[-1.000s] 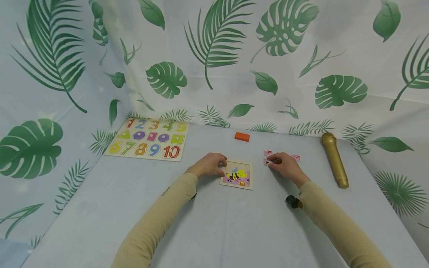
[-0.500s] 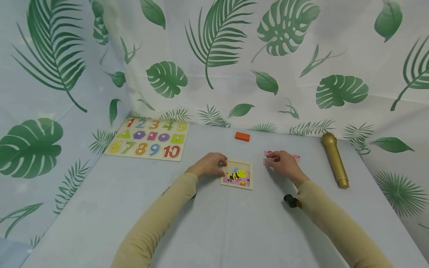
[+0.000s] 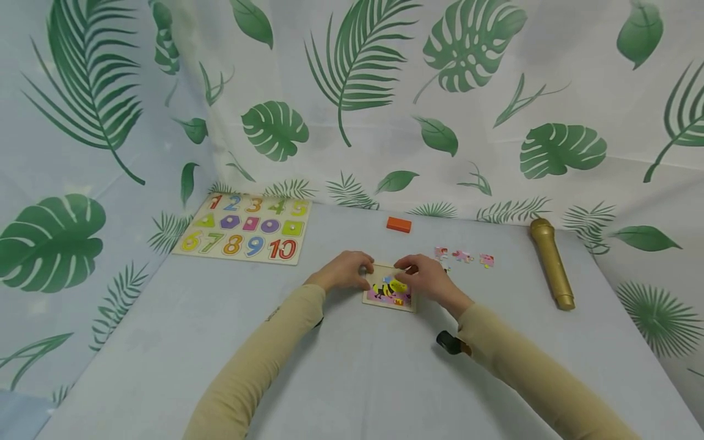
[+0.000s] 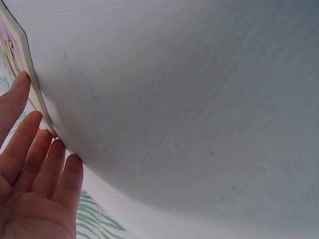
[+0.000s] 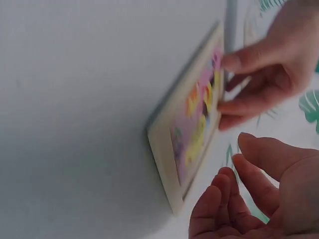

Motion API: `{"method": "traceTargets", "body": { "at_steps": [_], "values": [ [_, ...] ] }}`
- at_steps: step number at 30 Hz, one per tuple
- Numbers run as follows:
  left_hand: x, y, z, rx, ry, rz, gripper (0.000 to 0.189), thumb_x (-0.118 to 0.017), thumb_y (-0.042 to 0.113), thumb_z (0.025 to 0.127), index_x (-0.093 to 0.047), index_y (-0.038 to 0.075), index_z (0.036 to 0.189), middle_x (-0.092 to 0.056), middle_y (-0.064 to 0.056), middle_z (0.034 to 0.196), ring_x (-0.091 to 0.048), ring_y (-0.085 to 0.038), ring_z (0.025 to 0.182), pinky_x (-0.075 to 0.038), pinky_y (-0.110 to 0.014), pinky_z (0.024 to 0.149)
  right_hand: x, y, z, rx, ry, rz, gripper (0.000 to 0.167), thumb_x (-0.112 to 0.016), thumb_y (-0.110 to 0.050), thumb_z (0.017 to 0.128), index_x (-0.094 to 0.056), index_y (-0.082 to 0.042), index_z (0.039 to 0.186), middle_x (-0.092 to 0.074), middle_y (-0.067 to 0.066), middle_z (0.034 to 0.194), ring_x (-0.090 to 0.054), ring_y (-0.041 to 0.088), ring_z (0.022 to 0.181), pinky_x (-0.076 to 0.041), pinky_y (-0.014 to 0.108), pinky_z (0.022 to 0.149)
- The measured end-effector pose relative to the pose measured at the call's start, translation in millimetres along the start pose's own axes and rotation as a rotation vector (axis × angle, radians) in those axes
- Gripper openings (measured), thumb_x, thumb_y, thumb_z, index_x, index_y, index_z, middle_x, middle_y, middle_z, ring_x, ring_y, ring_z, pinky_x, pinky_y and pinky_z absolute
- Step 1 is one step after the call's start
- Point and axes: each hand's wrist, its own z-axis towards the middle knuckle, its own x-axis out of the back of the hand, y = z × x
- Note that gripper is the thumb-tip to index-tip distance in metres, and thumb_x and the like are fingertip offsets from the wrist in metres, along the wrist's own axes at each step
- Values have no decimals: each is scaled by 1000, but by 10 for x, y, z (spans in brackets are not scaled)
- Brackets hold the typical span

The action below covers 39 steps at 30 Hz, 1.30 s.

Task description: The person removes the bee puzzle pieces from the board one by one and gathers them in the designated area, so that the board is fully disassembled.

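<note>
A small square puzzle board (image 3: 387, 304) with a bee picture lies mid-table, its pink and yellow pieces (image 5: 187, 127) set in a pale wooden rim. My left hand (image 3: 343, 271) holds the board at its far left corner, thumb on the left side. In the left wrist view, its fingertips (image 4: 32, 117) meet the board's edge. My right hand (image 3: 431, 279) hovers over the board's right part, thumb and fingertips drawn close together. I cannot tell whether a piece is between them. Several loose puzzle pieces (image 3: 462, 256) lie behind the right hand, one partly hidden.
At the back left lies a board of numbers and shapes (image 3: 242, 229). An orange block (image 3: 398, 225) is behind the bee board, and a gold microphone (image 3: 552, 264) lies to the right. A leaf-patterned cloth (image 3: 352, 165) hangs along the table's back edge.
My right hand has moved left from the loose pieces to the bee board's right part, uncovering pieces that it hid. My left hand stays at the board's left side.
</note>
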Motion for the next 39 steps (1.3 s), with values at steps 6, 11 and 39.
{"method": "traceTargets", "body": {
  "at_steps": [6,11,39],
  "values": [
    [11,10,5,2,-1,12,35,-79,17,83,-68,5,114,-55,-8,140,-44,-24,134,-32,-33,114,-127,-22,34,44,-78,-17,31,-68,-20,92,-65,-5,119,-62,10,111,-56,25,101,-51,42,92],
    [17,11,-5,12,-4,3,36,-79,16,84,-68,5,115,-54,-7,141,-43,-24,135,-31,-34,114,-164,-11,48,99,-78,-75,29,-71,-18,90,-67,-4,115,-60,10,106,-55,24,97,-51,42,90],
    [4,24,6,7,-8,4,35,-79,17,83,-68,5,115,-55,-7,140,-44,-24,134,-32,-34,114,-199,-4,-5,159,-73,-120,30,-69,-15,91,-66,-4,118,-55,13,105,-52,25,91,-48,38,81]
  ]
}}
